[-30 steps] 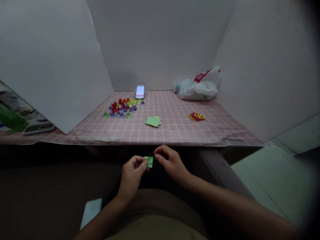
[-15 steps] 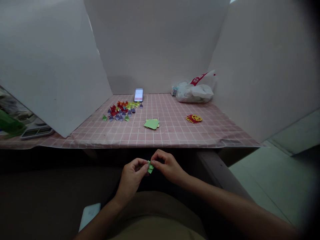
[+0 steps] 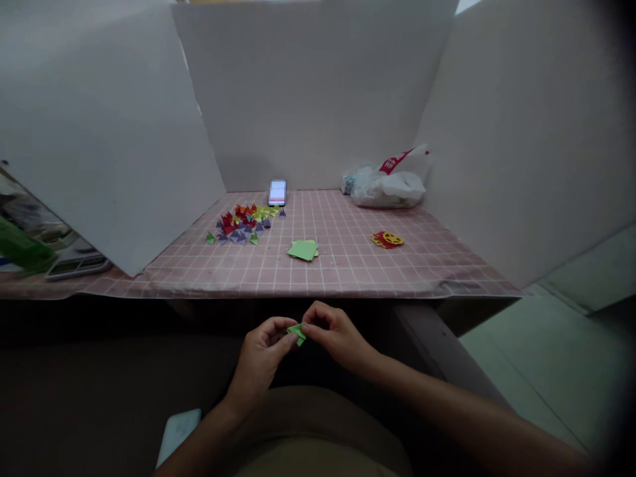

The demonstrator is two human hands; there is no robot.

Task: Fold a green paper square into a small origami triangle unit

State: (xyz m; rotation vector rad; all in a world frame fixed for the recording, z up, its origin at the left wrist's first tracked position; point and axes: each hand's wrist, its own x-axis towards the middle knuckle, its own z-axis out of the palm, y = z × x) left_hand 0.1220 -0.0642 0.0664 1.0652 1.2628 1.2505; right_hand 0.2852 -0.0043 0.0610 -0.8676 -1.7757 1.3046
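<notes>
Between my two hands is a small folded piece of green paper, held in front of the table's near edge. My left hand pinches its left side between thumb and fingers. From the other side my right hand grips its right edge with thumb and forefinger. The fingers hide part of the folds. On the table beyond lies a small stack of square paper, green on top with yellow showing beneath. To its left sits a cluster of folded paper pieces in red, orange, yellow, purple and green.
A lit phone stands at the back of the checked tablecloth. Red and yellow cut-out shapes lie to the right, with a white plastic bag behind. White panels enclose the table. A scale is at the left.
The green paper has shifted in my fingers and shows a wider upper face. Both hands keep their pinch on it. The whole view has tilted up slightly.
</notes>
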